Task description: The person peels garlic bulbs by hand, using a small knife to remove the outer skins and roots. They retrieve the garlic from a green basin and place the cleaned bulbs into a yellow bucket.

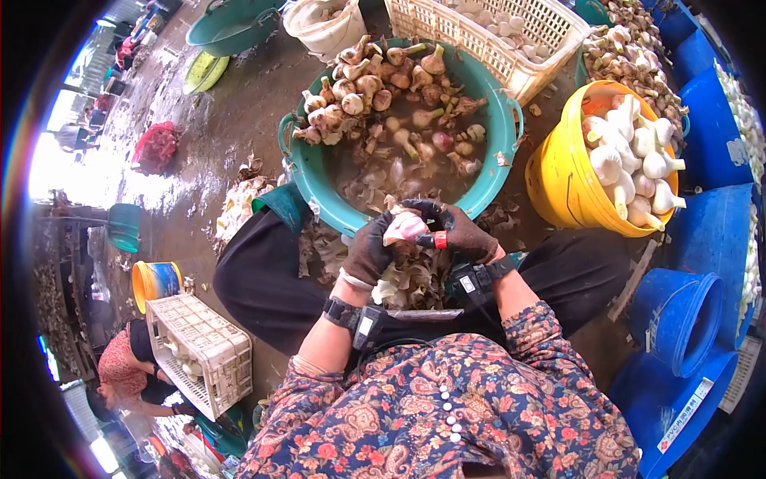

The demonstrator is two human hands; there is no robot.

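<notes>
In front of me, my left hand (371, 251), in a dark, dirty glove, is closed around a pinkish-white garlic bulb (407, 227). My right hand (469, 235), gloved too, has its fingers curled over the top of the same bulb. A small red band (440, 239) shows at the right thumb. Both hands are at the near rim of a green tub (315, 180) of murky water. Unpeeled garlic bulbs (351, 88) are heaped at its far left side, and others float among loose skins. Below my hands lies a pile of garlic peelings (419, 279).
At the right, a yellow bucket (550, 172) holds cleaned white garlic. Blue tubs (666, 319) stand beyond it. A cream crate (479, 44) with garlic sits behind the green tub, beside a white bucket (327, 32). Another person (128, 363) bends near a crate (209, 335) at lower left.
</notes>
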